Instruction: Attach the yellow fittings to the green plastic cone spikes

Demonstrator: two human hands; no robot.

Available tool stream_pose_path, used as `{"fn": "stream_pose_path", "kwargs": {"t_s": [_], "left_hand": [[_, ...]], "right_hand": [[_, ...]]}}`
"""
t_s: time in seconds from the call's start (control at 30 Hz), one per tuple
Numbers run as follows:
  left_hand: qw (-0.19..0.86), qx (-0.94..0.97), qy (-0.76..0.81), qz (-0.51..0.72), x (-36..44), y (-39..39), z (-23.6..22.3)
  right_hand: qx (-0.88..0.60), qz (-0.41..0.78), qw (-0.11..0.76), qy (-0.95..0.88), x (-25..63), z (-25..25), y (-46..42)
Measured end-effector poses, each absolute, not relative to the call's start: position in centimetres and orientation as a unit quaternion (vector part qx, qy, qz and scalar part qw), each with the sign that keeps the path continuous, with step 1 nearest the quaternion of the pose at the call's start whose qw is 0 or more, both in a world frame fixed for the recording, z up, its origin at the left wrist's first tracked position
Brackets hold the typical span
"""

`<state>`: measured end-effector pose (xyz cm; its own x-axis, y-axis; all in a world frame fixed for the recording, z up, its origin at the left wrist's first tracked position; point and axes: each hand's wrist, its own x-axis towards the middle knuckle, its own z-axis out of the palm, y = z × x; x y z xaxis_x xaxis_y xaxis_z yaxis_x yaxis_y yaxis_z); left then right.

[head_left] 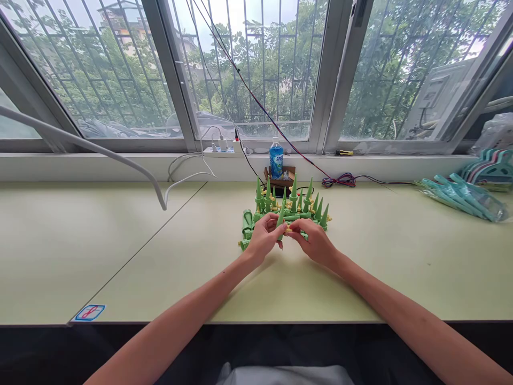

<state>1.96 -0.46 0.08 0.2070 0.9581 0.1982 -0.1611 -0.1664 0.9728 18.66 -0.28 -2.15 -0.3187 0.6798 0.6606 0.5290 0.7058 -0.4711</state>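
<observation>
The left hand [262,235] grips a green spike [282,210] nearly upright, probably to steady it while the right hand [315,243] pinches a small yellow piece [288,229] beside it. Other spikes [294,197] sit just beyond both hands on the desk [160,289], seemingly within easy reach.

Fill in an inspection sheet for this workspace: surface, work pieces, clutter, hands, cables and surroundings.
Surface: pale table, with a seam and a sticker by its front edge.
Work pieces: green spikes with yellow bits, bunched beyond the hands; some upright, some lying.
Clutter: blue bottle at the back; hangers at the right, some in clear wrap.
Hands: left hand holds one green spike; right hand pinches a small yellow piece beside it.
Cables: coiled dark wire; power strip below the window.
Surroundings: windows, bars and trees outside.
</observation>
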Motion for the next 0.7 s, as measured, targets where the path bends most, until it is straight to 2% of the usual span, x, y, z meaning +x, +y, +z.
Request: {"fn": "stream_pose_path", "kwargs": {"t_s": [0.33,0.7], "left_hand": [[0.541,0.575,0.351,0.503,1.93,-0.82,0.39],[0.528,0.561,0.357,0.528,1.98,-0.46,0.06]], "right_hand": [[-0.361,0.055,0.420,-0.831,18.66,-1.98,-0.29],[-0.377,0.089,0.426,-0.818,18.53,-1.67,-0.79]]}}
